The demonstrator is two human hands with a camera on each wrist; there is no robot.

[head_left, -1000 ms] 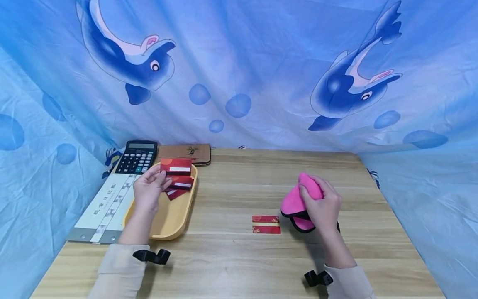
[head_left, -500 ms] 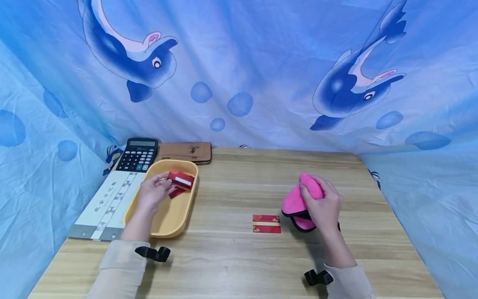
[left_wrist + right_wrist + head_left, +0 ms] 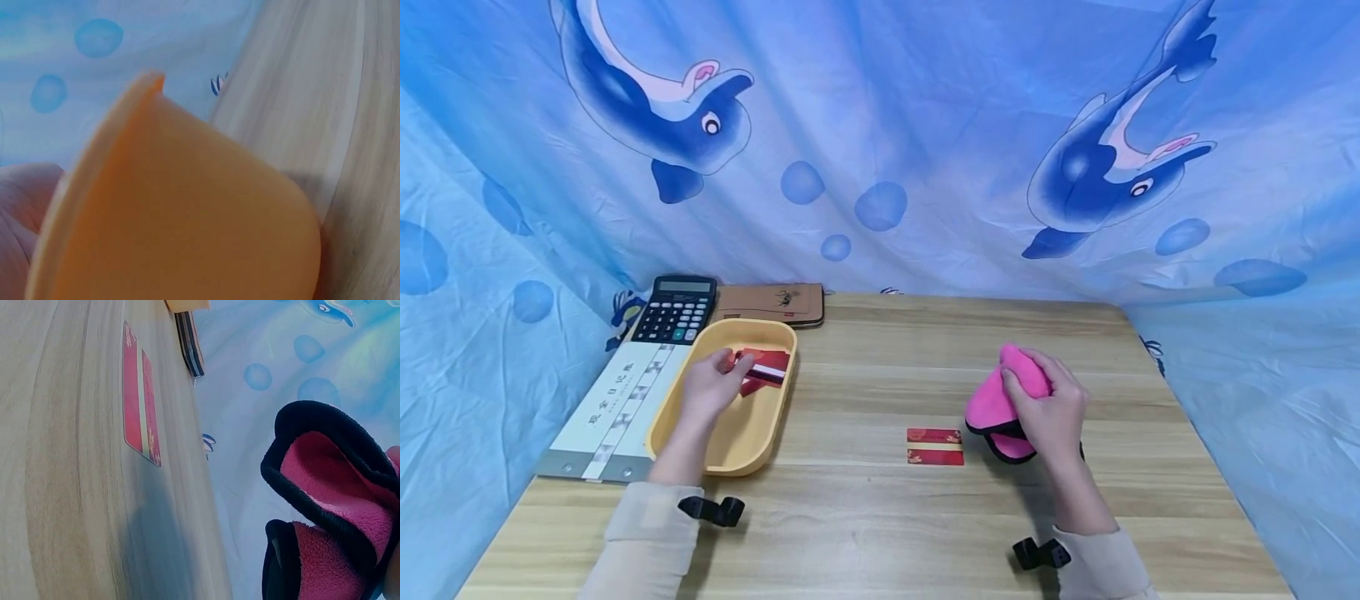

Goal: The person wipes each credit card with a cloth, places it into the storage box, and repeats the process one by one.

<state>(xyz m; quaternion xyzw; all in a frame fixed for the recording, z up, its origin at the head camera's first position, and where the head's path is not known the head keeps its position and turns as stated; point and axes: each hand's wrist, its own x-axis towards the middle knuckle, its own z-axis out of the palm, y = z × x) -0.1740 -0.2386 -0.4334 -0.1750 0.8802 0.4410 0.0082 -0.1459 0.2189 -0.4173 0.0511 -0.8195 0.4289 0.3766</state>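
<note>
In the head view my left hand point(image 3: 713, 385) reaches into the yellow tray point(image 3: 741, 442), its thumb and fingers pinching the left edge of a red bank card point(image 3: 767, 360) with a white strip. This card overlaps other red cards there. The left wrist view is mostly filled by the tray's outer wall point(image 3: 200, 206). My right hand point(image 3: 1051, 408) grips a bunched pink cloth point(image 3: 1000, 404) with black edging, held above the table. Its fuzzy folds point(image 3: 331, 469) show in the right wrist view. Left of it, a red card with a gold stripe point(image 3: 935, 458) lies flat.
Left of the tray is a white and grey cash journal point(image 3: 606, 425), with a black calculator point(image 3: 676, 310) at its far end. A brown wallet point(image 3: 782, 302) lies behind the tray. A blue dolphin-print curtain point(image 3: 925, 108) hangs behind the wooden table point(image 3: 865, 533).
My left hand has lowered the red card from above the tray's far end down onto the cards inside. The right hand and the pink cloth have stayed in place.
</note>
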